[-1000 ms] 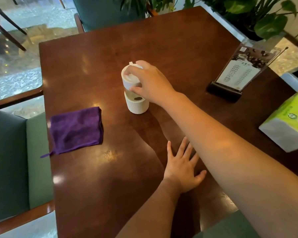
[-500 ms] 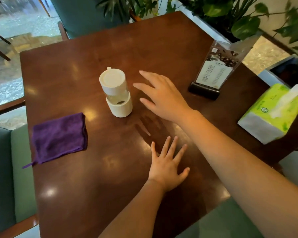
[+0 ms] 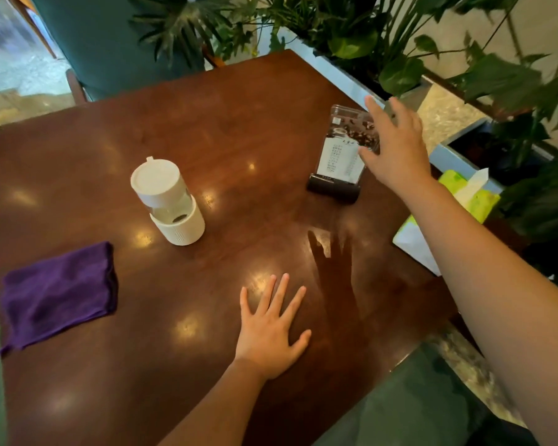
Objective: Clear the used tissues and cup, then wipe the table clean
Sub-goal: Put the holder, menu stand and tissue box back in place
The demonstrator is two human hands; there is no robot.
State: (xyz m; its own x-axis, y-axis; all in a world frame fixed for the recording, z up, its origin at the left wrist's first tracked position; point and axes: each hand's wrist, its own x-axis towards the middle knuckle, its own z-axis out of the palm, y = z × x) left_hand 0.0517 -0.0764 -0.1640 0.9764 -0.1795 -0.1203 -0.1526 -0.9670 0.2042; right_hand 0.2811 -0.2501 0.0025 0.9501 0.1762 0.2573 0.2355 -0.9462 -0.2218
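A white lidded cup (image 3: 168, 201) with a clear middle band stands upright left of centre on the dark wooden table (image 3: 226, 130). A folded purple cloth (image 3: 58, 291) lies near the table's left edge. My left hand (image 3: 271, 329) rests flat on the table near the front, fingers spread. My right hand (image 3: 393, 146) hangs in the air with fingers spread, just over the upper right side of the menu stand (image 3: 339, 156), far from the cup. It holds nothing. No loose tissues show on the table.
A green and white tissue pack (image 3: 464, 201) lies at the table's right edge, partly behind my right arm. Planters with leafy plants (image 3: 400, 43) line the right and far sides. A teal chair (image 3: 103, 43) stands at the far side, a green seat (image 3: 416, 410) at the front.
My right hand let go of the cup and moved right, from beside the cup to over the menu stand. My left hand stayed flat on the table.
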